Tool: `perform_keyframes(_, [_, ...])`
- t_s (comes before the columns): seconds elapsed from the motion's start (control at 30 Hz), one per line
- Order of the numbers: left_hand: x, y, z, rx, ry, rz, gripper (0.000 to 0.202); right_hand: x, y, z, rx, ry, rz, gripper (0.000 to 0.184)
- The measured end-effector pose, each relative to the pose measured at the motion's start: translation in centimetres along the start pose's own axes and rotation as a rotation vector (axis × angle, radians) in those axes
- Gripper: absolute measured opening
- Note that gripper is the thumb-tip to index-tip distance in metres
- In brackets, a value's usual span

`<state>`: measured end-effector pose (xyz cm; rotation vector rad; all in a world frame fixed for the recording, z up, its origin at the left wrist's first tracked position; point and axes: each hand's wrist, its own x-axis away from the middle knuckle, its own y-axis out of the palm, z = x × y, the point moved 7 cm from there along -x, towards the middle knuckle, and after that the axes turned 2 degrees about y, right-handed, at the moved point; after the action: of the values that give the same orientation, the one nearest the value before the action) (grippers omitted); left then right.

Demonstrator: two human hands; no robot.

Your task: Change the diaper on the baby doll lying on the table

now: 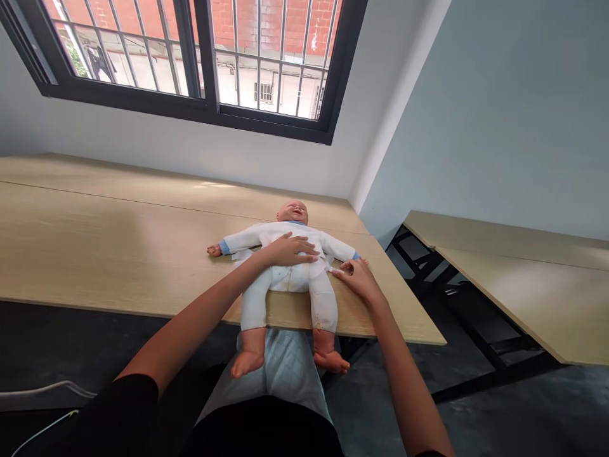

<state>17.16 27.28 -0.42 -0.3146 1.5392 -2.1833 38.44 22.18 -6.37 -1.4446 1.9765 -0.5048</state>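
A baby doll [295, 274] in a white top with blue cuffs lies on its back on the wooden table [181, 273]. Its bare feet hang past the front edge. White material that looks like a diaper [329, 261] sits around its waist, with a flap sticking out at either side. My left hand [291, 249] rests flat on the doll's belly, fingers stretched out. Beside the doll's hip, my right hand [354, 277] is closed in a pinch on the diaper's side tab [336, 271], close to the doll's cuffed hand. My fingers partly cover that tab.
Behind the table is a white wall with a barred window [271, 63]. A second wooden table [514, 279] with black legs stands to the right, across a gap. My legs [285, 365] are under the front edge. A pale cable [47, 387] runs at lower left.
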Motion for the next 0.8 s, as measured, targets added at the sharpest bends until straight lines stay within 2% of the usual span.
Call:
perform_keyframes(0.17, [-0.5, 0.1, -0.4, -0.023, -0.05, -0.047, 0.058, -0.4, 0.5, 0.5, -0.048, 0.015, -0.023, 0.036])
perform_keyframes(0.27, [-0.6, 0.3, -0.5, -0.023, -0.058, -0.037, 0.06, -0.7, 0.6, 0.6, -0.168, 0.055, -0.001, 0.044])
perform_keyframes(0.4, [-0.5, 0.4, -0.4, -0.017, -0.057, -0.025, 0.061, -1.2, -0.2, 0.0, -0.355, 0.089, 0.091, 0.058])
perform_keyframes(0.57, [-0.7, 0.6, -0.5, -0.023, -0.075, 0.002, 0.07, -2.5, -0.4, -3.7, -0.488, 0.054, 0.131, 0.063])
perform_keyframes(0.7, [-1.0, 0.7, -1.0, -0.021, -0.099, 0.034, 0.089, -3.0, 1.9, -8.0, -0.493, -0.042, 0.051, 0.057])
perform_keyframes(0.8, [-1.0, 0.7, -1.1, -0.017, -0.096, 0.05, 0.095, -2.5, 3.9, -10.2, -0.413, -0.089, -0.006, 0.045])
